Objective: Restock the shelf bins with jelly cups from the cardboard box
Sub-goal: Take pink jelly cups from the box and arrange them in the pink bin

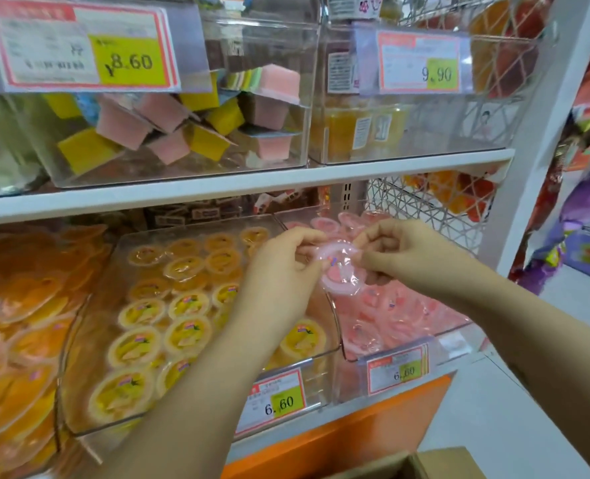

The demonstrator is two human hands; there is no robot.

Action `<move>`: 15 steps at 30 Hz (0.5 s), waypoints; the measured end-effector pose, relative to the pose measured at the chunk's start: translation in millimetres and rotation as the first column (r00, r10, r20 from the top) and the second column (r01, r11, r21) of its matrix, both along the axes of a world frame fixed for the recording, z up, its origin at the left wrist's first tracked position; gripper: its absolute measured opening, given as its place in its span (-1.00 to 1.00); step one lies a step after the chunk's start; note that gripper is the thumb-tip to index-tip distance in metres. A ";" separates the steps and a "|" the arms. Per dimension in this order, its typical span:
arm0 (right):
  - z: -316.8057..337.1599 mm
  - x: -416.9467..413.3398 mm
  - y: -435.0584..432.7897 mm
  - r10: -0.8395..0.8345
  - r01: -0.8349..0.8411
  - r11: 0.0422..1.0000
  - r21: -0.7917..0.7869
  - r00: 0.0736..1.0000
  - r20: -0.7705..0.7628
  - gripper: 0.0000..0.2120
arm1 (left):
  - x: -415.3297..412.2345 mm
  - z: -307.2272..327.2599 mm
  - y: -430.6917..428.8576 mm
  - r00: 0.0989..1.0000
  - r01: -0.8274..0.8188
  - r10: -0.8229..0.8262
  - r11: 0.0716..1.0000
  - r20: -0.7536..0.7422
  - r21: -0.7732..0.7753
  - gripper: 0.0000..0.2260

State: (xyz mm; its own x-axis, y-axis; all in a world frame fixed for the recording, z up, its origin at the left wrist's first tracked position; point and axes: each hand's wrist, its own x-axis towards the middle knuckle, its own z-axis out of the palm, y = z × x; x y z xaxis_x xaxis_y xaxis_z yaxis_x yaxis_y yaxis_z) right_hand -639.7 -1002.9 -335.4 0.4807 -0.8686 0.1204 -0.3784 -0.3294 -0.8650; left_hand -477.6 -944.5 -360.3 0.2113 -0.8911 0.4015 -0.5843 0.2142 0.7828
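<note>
While the left hand (284,262) and right hand (402,252) pinch opposite edges of a pink jelly cup (342,269) with curled fingers (378,242), it hangs just above the pink-cup bin (386,356), the right hand nearer it.

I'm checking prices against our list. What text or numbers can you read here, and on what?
"¥8.60": upper left tag.
"9.90": upper right tag.
"6.60": yellow bin's tag.
"6.60": pink bin's tag, faint.
Small print on all four tags, the yellow cup lids and the held pink cup: too blurred to read.
</note>
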 end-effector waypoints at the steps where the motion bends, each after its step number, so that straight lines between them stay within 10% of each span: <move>1: 1.2 -2.6 -2.4 0.018 -0.017 1.000 0.021 1.000 -0.022 -0.89 | 0.6 -0.3 -0.1 1.000 -0.004 0.004 1.000 -0.026 -0.005 -0.75; 7: -8.4 11.3 -41.6 -0.254 0.254 0.966 0.055 0.967 0.004 -0.92 | 24.4 -4.1 6.7 0.900 -0.042 -0.003 0.995 0.437 0.094 -0.72; 15: -25.0 63.9 -92.1 -0.251 0.278 0.945 0.171 0.954 -0.164 -0.69 | 37.5 -6.1 6.0 0.873 0.046 -0.130 0.981 0.470 0.187 -0.70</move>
